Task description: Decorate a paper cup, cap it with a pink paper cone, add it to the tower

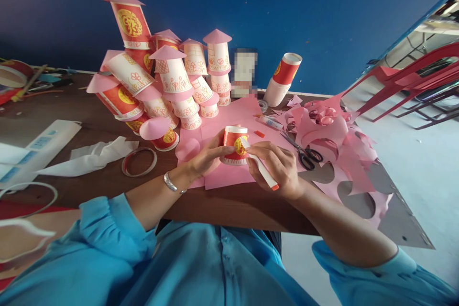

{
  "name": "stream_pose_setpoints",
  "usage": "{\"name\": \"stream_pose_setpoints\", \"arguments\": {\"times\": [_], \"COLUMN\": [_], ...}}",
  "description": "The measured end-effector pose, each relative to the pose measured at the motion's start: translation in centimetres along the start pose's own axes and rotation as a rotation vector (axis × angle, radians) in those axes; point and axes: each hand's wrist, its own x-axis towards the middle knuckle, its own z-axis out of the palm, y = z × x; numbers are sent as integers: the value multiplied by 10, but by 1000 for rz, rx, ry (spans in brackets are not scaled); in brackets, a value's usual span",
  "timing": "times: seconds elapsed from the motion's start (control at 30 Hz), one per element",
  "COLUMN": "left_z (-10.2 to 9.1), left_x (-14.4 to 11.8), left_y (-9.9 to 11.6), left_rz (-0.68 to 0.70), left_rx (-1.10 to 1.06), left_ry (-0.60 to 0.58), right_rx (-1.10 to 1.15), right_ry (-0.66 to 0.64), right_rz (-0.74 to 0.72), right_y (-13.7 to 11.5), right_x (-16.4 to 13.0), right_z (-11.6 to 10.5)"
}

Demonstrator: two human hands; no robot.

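Observation:
My left hand (208, 155) grips a red and white paper cup (232, 141) that stands upside down on a pink paper sheet (229, 119). My right hand (278, 167) holds a white glue stick (260, 166) with an orange end, its tip touching the cup's side. A small pink paper disc (187, 149) lies just left of my left hand. Both hands are over the near edge of the brown table (222, 203).
A pile of paper cups with pink cone lids (168, 81) stands behind. A stack of plain cups (283, 79) leans at the back. Scissors (304, 153), another glue tube (269, 122) and pink paper scraps (333, 129) lie to the right. Tape rings (139, 161) and white paper (89, 155) are on the left.

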Motion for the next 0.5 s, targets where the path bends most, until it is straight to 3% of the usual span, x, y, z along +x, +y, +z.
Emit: {"name": "stream_pose_setpoints", "arguments": {"times": [0.17,0.5], "left_z": [-2,0], "left_x": [-1,-3], "left_y": [-3,-1], "left_rz": [-95,-80], "left_rx": [85,134], "left_ry": [37,42], "right_rx": [6,-5], "right_ry": [7,19], "right_rz": [-8,9], "right_y": [-1,1], "right_x": [0,0], "right_z": [1,1]}}
